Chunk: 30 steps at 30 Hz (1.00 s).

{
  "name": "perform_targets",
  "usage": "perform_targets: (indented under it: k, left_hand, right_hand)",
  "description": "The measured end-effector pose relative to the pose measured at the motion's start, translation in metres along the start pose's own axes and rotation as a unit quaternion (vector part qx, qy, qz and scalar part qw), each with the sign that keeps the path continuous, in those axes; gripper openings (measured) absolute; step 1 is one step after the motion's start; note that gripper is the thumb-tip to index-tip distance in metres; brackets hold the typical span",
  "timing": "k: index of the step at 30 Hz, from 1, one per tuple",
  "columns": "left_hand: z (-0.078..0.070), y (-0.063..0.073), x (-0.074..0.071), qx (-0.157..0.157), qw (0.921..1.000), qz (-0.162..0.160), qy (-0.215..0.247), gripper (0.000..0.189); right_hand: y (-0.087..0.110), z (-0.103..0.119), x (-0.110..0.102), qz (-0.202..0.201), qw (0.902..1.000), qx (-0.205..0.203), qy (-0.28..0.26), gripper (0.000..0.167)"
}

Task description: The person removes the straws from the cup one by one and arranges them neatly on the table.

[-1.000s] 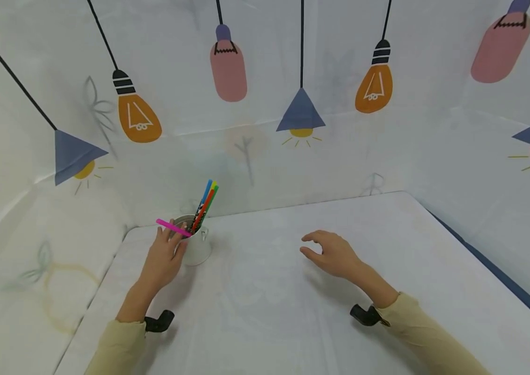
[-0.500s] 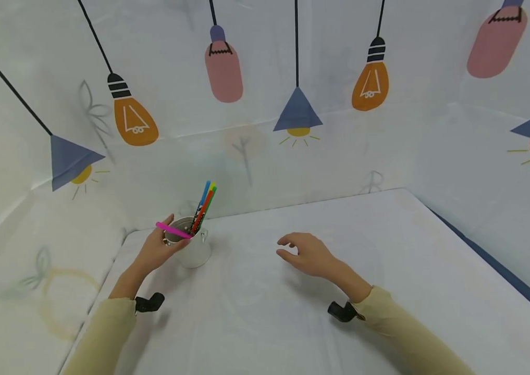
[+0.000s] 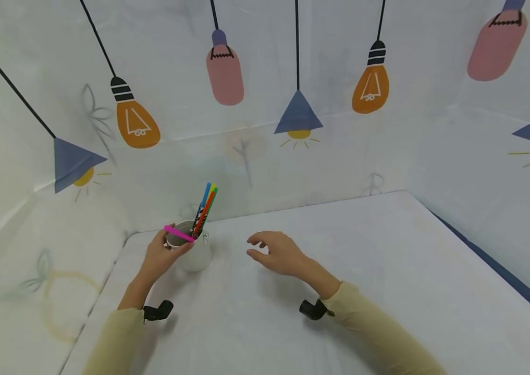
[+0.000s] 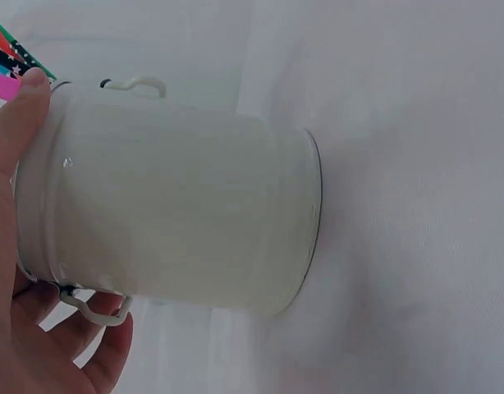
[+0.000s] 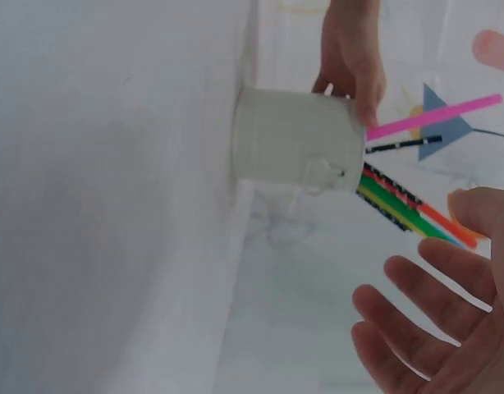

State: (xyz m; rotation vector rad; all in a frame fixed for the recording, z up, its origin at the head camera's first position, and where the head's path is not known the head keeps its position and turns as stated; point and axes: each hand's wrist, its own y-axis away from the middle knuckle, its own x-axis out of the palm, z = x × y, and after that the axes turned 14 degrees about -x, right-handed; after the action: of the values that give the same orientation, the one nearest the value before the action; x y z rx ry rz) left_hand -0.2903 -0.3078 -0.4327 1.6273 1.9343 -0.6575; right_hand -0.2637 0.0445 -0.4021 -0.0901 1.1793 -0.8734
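A white metal pail (image 3: 196, 259) with small side handles stands upright at the table's left, seen side-on in the left wrist view. My left hand (image 3: 158, 256) grips its rim, thumb (image 4: 30, 94) on the near side and fingers curled round by a handle (image 4: 100, 312). Inside the pail, a pink pen (image 3: 179, 233) leans left near that thumb. Several slim pens (image 3: 205, 205) with blue, yellow, orange and green ends lean right together. To the right of the pail, apart from it, my right hand (image 3: 278, 252) hovers above the table, holding nothing, its fingers loosely bent.
The table (image 3: 340, 229) has a white cover. Behind it and at the sides hangs a white sheet (image 3: 265, 172) printed with lamps and bulbs. A black wrist camera (image 3: 159, 311) sits under the left forearm, another black camera (image 3: 313, 310) under the right.
My left hand has gone from above the pail's opening to a grip on its rim. The right hand has moved left, closer to the pail.
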Motion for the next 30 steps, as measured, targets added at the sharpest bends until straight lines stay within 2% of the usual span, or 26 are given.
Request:
perform_targets:
  k: [6, 10, 16, 20, 23, 30]
  left_hand:
    - [0.000, 0.010, 0.007, -0.013, 0.9995, -0.028, 0.009, 0.092]
    - [-0.003, 0.013, 0.009, -0.017, 0.9992, -0.034, 0.012, 0.094]
    - [-0.002, 0.013, 0.005, 0.010, 0.9988, -0.012, 0.047, 0.078]
    - [0.002, 0.012, 0.001, 0.025, 0.9969, 0.010, 0.074, 0.068]
    - [0.003, 0.011, 0.000, 0.033, 0.9966, 0.021, 0.072, 0.066]
    - [0.002, 0.009, -0.002, 0.022, 0.9943, 0.060, 0.085, 0.062]
  right_hand:
    - [-0.032, 0.011, 0.022, -0.014, 0.9994, -0.032, 0.004, 0.031]
    - [-0.055, 0.017, 0.035, -0.046, 0.9970, -0.060, 0.011, 0.032]
    - [-0.084, 0.031, 0.047, -0.091, 0.9906, -0.097, 0.034, 0.036]
    - [-0.099, 0.042, 0.052, -0.092, 0.9890, -0.105, 0.050, 0.038]
    - [-0.108, 0.049, 0.055, -0.098, 0.9873, -0.113, 0.054, 0.037]
    - [-0.120, 0.056, 0.065, -0.127, 0.9837, -0.085, 0.095, 0.026]
